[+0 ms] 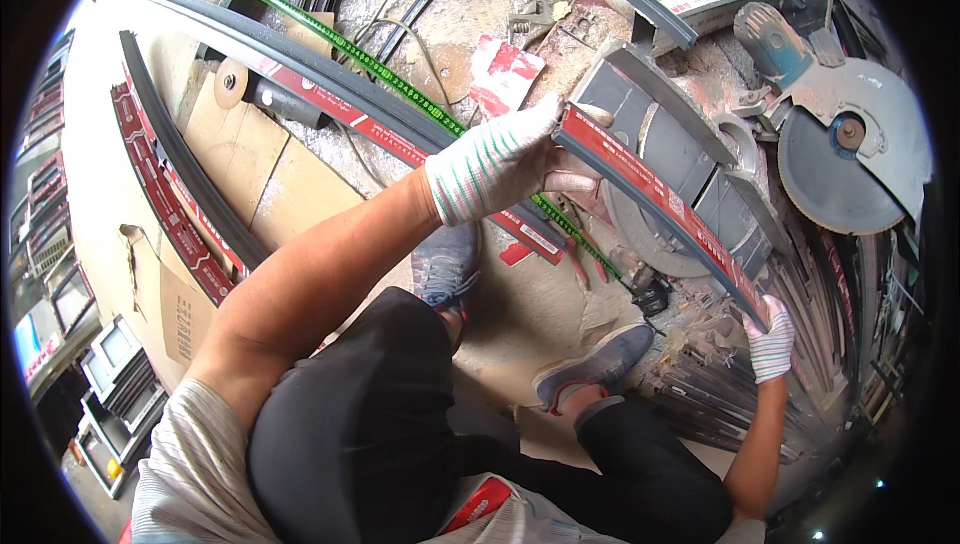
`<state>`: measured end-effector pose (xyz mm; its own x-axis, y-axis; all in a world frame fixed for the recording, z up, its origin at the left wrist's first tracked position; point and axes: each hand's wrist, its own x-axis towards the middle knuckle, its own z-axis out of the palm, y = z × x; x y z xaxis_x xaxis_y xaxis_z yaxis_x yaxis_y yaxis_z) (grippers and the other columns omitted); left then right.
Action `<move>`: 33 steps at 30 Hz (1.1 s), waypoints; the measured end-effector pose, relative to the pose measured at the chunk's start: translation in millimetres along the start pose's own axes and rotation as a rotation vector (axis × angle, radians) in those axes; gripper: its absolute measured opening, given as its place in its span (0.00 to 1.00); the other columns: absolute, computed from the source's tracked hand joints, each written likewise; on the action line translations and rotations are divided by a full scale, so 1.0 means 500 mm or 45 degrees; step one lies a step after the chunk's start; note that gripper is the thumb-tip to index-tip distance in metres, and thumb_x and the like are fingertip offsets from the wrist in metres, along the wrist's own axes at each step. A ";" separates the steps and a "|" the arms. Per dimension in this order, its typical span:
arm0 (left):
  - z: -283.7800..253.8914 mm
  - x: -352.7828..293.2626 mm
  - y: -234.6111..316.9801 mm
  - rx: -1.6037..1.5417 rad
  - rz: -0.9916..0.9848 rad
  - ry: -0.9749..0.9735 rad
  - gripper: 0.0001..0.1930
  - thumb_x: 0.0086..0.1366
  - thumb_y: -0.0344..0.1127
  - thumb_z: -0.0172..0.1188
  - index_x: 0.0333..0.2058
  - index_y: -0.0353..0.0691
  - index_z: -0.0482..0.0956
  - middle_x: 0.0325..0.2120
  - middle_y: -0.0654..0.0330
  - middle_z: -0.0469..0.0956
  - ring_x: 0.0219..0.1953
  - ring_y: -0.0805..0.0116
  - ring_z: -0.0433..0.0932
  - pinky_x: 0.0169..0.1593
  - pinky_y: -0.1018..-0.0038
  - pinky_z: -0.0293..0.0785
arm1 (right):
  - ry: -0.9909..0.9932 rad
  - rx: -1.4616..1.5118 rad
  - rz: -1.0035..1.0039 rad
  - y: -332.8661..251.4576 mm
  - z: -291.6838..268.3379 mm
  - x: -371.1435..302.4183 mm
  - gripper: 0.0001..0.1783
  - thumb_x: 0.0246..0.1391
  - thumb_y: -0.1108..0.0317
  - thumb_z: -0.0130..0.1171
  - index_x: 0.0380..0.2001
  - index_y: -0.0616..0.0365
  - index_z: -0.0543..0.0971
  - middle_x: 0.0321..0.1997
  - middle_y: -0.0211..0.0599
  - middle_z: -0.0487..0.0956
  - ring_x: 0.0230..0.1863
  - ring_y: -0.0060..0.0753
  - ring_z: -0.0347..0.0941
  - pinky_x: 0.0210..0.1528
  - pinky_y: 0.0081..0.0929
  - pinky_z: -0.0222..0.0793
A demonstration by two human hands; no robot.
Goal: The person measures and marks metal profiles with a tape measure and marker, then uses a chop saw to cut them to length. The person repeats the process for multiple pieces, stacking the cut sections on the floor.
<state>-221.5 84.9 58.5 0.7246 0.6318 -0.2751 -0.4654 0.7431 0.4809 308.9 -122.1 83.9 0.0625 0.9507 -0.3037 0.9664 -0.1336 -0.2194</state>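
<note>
A grey metal profile with red printed film (665,206) slants across the view, held at both ends. My left hand (497,166), in a white striped glove, grips its upper end with thumb and fingers. Its lower right end lies in my right hand (770,340), gloved alike, with the fingers closed around it. Under my left wrist pass a longer grey and red profile (345,109) and a green tape measure (400,91), stretched alongside each other. Just beyond the held piece is the grey base of a cutting saw (655,109), partly covered by it.
The saw's round blade (835,179) and guard stand at right. An angle grinder (285,104) lies on cardboard at left, near more red-filmed profiles (165,179). Bundled offcuts (700,399) lie at lower right. My shoes (595,364) rest on the dusty floor.
</note>
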 end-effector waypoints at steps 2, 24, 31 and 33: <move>-0.002 0.008 -0.004 -0.011 0.025 0.006 0.37 0.73 0.61 0.52 0.66 0.35 0.66 0.60 0.53 0.74 0.62 0.60 0.74 0.65 0.61 0.72 | 0.047 -0.063 -0.042 -0.005 -0.014 -0.012 0.31 0.46 0.62 0.74 0.52 0.63 0.78 0.50 0.51 0.79 0.53 0.55 0.76 0.60 0.42 0.70; 0.024 0.000 0.012 -0.079 0.040 0.007 0.32 0.72 0.54 0.57 0.64 0.35 0.68 0.57 0.56 0.75 0.57 0.61 0.78 0.60 0.64 0.79 | -0.071 0.190 0.209 -0.034 -0.026 0.009 0.22 0.49 0.67 0.74 0.46 0.63 0.78 0.44 0.42 0.78 0.46 0.39 0.75 0.55 0.34 0.70; 0.021 0.004 0.016 0.135 0.127 0.020 0.37 0.71 0.59 0.57 0.67 0.37 0.65 0.63 0.56 0.69 0.56 0.61 0.78 0.61 0.64 0.78 | -0.096 0.210 0.220 -0.040 -0.033 0.022 0.22 0.49 0.65 0.74 0.44 0.63 0.78 0.41 0.43 0.79 0.44 0.41 0.76 0.53 0.35 0.71; 0.020 0.002 0.022 0.283 0.190 0.089 0.34 0.72 0.56 0.58 0.67 0.38 0.66 0.61 0.57 0.69 0.52 0.63 0.79 0.59 0.65 0.78 | -0.115 0.217 0.229 -0.035 -0.031 0.025 0.21 0.49 0.64 0.74 0.43 0.63 0.78 0.41 0.44 0.79 0.43 0.41 0.76 0.52 0.35 0.72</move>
<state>-220.6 91.7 72.0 0.6160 0.7500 -0.2410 -0.4358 0.5793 0.6888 296.8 -103.4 98.4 0.1998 0.8797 -0.4315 0.8855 -0.3506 -0.3048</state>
